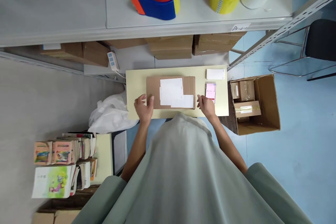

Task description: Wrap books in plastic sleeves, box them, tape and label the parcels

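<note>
Between the table's (135,80) front and back edges lies cardboard (153,85), probably light and stiff, best held by its short ends. The left hand (144,109) is open; the right hand (207,105) curls, whether closed I can't tell.

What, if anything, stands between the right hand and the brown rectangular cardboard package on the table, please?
Nothing visible stands between the right hand and the brown rectangular cardboard package: only a narrow strip of pale yellow tabletop shows there. The pink-screened phone lies beside the hand, outside that gap.

White papers (170,91) on brown cardboard (153,85)
</note>
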{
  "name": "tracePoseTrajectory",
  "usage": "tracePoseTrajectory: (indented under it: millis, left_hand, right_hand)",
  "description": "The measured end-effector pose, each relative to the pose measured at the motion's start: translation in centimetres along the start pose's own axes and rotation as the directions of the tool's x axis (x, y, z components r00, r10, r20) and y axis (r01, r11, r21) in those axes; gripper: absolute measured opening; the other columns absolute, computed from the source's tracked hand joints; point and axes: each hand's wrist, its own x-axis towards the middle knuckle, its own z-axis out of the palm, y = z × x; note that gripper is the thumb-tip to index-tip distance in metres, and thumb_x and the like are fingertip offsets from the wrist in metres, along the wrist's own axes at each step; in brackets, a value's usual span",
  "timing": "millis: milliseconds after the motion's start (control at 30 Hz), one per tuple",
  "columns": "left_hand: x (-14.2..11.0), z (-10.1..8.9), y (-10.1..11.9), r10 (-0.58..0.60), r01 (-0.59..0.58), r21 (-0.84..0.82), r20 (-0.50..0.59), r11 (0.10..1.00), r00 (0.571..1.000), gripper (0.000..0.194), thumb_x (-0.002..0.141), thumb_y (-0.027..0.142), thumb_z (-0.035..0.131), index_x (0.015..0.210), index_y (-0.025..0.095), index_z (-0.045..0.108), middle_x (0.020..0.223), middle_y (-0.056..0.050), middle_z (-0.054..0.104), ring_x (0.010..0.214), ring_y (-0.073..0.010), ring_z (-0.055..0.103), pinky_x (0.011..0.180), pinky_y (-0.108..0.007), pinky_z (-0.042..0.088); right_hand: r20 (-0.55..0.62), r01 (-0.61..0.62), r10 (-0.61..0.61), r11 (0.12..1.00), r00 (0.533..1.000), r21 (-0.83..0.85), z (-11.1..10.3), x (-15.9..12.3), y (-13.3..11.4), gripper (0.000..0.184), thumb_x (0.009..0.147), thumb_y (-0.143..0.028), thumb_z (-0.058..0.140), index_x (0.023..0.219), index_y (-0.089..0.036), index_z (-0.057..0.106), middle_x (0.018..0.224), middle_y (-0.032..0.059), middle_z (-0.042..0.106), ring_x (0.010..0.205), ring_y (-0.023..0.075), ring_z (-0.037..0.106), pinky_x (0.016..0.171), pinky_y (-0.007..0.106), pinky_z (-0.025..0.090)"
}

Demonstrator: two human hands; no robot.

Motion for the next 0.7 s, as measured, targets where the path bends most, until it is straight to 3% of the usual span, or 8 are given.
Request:
tracePoseTrajectory:
  millis: [67, 167, 233, 300, 400, 500, 600, 700]
  left_hand:
    - [0.2, -0.6, -1.8, -0.130, 0.128, -0.069, -0.023, 0.989, 0.991, 0.055, 0.102, 0.063, 0.063, 0.136, 0.021, 0.068, 0.146, -0.020, 0.071, 0.138, -0.0332, 0.067, 0.120, -0.046, 0.053]
    - [0.6, -0.4, -3.6, -0.348, 0.365, -0.167, 0.119, 0.916, 0.930, 0.083, 0.105, 0.085, 0.034, 0.146, 0.020, 0.066, 0.153, -0.020, 0.071, 0.153, -0.0313, 0.061, 0.127, -0.045, 0.049]
    - [0.4, 0.6, -3.6, -0.423, 0.474, -0.201, 0.248, 0.858, 0.871, 0.105, 0.100, 0.096, 0.014, 0.154, 0.020, 0.063, 0.157, -0.021, 0.070, 0.155, -0.0296, 0.062, 0.125, -0.044, 0.051]
    - [-0.4, 2.0, -3.0, -0.458, 0.524, -0.234, 0.285, 0.819, 0.842, 0.116, 0.096, 0.098, 0.003, 0.160, 0.020, 0.060, 0.159, -0.022, 0.068, 0.152, -0.0285, 0.065, 0.120, -0.041, 0.057]
    - [-2.6, 3.7, -1.9, -0.502, 0.540, -0.319, 0.199, 0.779, 0.842, 0.106, 0.105, 0.087, 0.003, 0.166, 0.017, 0.056, 0.162, -0.022, 0.066, 0.150, -0.0263, 0.067, 0.115, -0.036, 0.061]
    - [-4.9, 4.0, -1.1, -0.519, 0.529, -0.373, 0.136, 0.762, 0.844, 0.090, 0.114, 0.070, 0.006, 0.166, 0.017, 0.056, 0.161, -0.021, 0.067, 0.147, -0.0243, 0.069, 0.116, -0.036, 0.061]
    - [-6.7, 2.8, -0.4, -0.464, 0.453, -0.380, 0.069, 0.807, 0.883, 0.089, 0.113, 0.069, 0.004, 0.157, 0.019, 0.064, 0.152, -0.019, 0.073, 0.144, -0.0250, 0.072, 0.118, -0.038, 0.060]
    - [-8.3, 0.7, 0.8, -0.349, 0.293, -0.422, -0.060, 0.858, 0.935, 0.092, 0.109, 0.081, 0.013, 0.146, 0.020, 0.070, 0.143, -0.020, 0.078, 0.142, -0.0313, 0.072, 0.120, -0.047, 0.059]
  right_hand:
    - [0.020, 0.022, -0.026, 0.988, 0.999, 0.155, 0.6, -0.7, 3.0, 0.049, 0.122, -0.044, 0.032, 0.123, -0.020, 0.074, 0.104, 0.0112, 0.088, 0.087, 0.0235, 0.083, 0.088, 0.034, 0.061]
    - [0.044, 0.093, -0.114, 0.937, 0.993, 0.337, 2.5, -1.5, 6.3, 0.049, 0.114, -0.045, 0.045, 0.148, -0.020, 0.069, 0.145, 0.0186, 0.078, 0.119, 0.0295, 0.081, 0.097, 0.043, 0.067]
    - [0.070, 0.139, -0.185, 0.898, 0.980, 0.418, 4.0, -1.8, 7.3, 0.060, 0.107, -0.050, 0.056, 0.160, -0.023, 0.063, 0.167, 0.0193, 0.064, 0.144, 0.0335, 0.071, 0.106, 0.049, 0.067]
    - [0.093, 0.190, -0.259, 0.867, 0.961, 0.460, 5.4, -1.8, 7.6, 0.070, 0.103, -0.054, 0.065, 0.166, -0.025, 0.060, 0.178, 0.0171, 0.052, 0.161, 0.0350, 0.056, 0.121, 0.054, 0.059]
    - [0.096, 0.258, -0.347, 0.830, 0.933, 0.494, 6.2, -1.7, 7.0, 0.078, 0.102, -0.053, 0.068, 0.172, -0.022, 0.054, 0.183, 0.0162, 0.044, 0.172, 0.0333, 0.040, 0.139, 0.054, 0.040]
    - [0.083, 0.272, -0.364, 0.812, 0.928, 0.516, 5.1, -1.9, 6.2, 0.081, 0.104, -0.052, 0.066, 0.177, -0.022, 0.048, 0.182, 0.0136, 0.045, 0.174, 0.0305, 0.037, 0.143, 0.051, 0.032]
    - [0.032, 0.303, -0.376, 0.792, 0.926, 0.530, 2.6, -2.7, 5.3, 0.077, 0.108, -0.056, 0.062, 0.178, -0.029, 0.046, 0.181, 0.0059, 0.049, 0.174, 0.0273, 0.035, 0.143, 0.050, 0.033]
    - [-0.043, 0.356, -0.404, 0.745, 0.914, 0.564, -0.2, -4.1, 4.4, 0.078, 0.110, -0.063, 0.057, 0.178, -0.028, 0.046, 0.180, 0.0054, 0.050, 0.172, 0.0269, 0.041, 0.143, 0.046, 0.033]
